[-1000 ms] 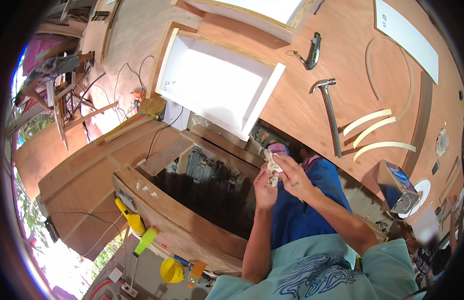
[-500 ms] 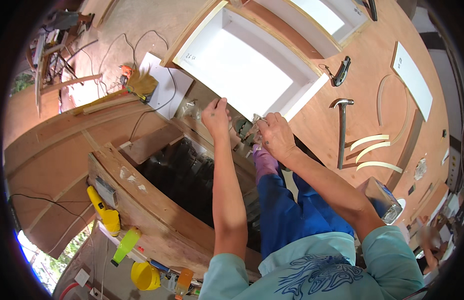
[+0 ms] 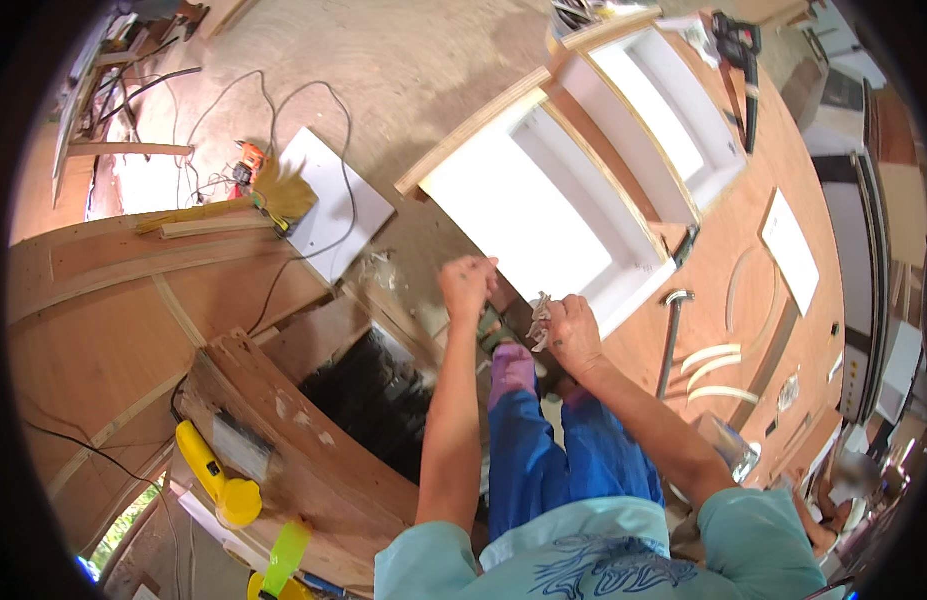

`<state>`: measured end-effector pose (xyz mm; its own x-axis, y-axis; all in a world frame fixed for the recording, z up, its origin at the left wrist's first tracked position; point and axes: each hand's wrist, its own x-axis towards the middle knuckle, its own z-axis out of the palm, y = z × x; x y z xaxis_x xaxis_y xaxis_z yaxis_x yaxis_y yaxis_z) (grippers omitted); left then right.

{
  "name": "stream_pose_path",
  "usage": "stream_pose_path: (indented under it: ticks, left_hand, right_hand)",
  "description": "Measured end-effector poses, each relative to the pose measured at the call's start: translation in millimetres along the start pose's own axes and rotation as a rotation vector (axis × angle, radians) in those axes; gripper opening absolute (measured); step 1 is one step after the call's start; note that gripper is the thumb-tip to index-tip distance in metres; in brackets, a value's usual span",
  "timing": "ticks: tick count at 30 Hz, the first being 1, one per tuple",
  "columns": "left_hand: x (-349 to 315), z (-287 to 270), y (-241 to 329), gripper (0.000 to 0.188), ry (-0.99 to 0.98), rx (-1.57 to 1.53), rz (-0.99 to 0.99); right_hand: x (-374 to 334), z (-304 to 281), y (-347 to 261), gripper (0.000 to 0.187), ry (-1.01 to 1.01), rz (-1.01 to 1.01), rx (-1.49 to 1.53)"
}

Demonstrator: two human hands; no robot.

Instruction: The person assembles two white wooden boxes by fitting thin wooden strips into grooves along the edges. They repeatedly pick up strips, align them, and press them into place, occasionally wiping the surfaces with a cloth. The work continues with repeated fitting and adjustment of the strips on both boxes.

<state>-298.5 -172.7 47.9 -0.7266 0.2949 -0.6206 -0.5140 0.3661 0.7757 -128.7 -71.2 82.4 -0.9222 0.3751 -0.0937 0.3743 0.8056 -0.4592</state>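
A white-lined wooden drawer box (image 3: 543, 220) lies in front of me, its near edge close to both hands. My right hand (image 3: 575, 335) is closed on a crumpled bunch of whitish material (image 3: 539, 322), perhaps peeled tape or a thin rag, just beyond that edge. My left hand (image 3: 468, 288) is at the box's near left side, fingers curled together. Whatever it holds, if anything, is too small to make out. Beyond the first box sits a second white-lined compartment (image 3: 673, 110). To the right, a claw hammer (image 3: 671, 345) lies on the plywood table.
Curved pale strips (image 3: 718, 372) and a white panel (image 3: 789, 252) lie at right. A utility knife (image 3: 686, 245) is partly hidden behind the box. Left are a curved wooden frame (image 3: 283, 410), yellow tool (image 3: 218, 475), white board (image 3: 333, 205), broom (image 3: 283, 195), orange drill (image 3: 248, 162) and cable.
My view has shifted, so the box and table sit lower in the picture. The right hand still grips the crumpled material, which now shows more fully; the left hand stays curled.
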Motion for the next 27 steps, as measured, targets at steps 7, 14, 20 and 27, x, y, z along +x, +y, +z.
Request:
stream_pose_path:
  ticks: [7,14,20,27]
  left_hand:
    - [-23,-10,-41,0.025,0.167,0.047,0.098]
    - [-63,-32,-80,0.031,0.411,0.229,-0.073]
    - [-85,-55,-80,0.034,0.332,-0.086,-0.135]
    - [-89,-45,-40,0.026,0.099,-0.388,-0.09]
  right_hand:
    - [128,15,-38,0.045,0.083,-0.191,-0.075]
    - [225,24,-61,0.038,0.115,-0.423,-0.205]
    - [171,17,-49,0.032,0.008,-0.32,-0.119]
    - [201,21,-51,0.04,0.083,-0.262,-0.163]
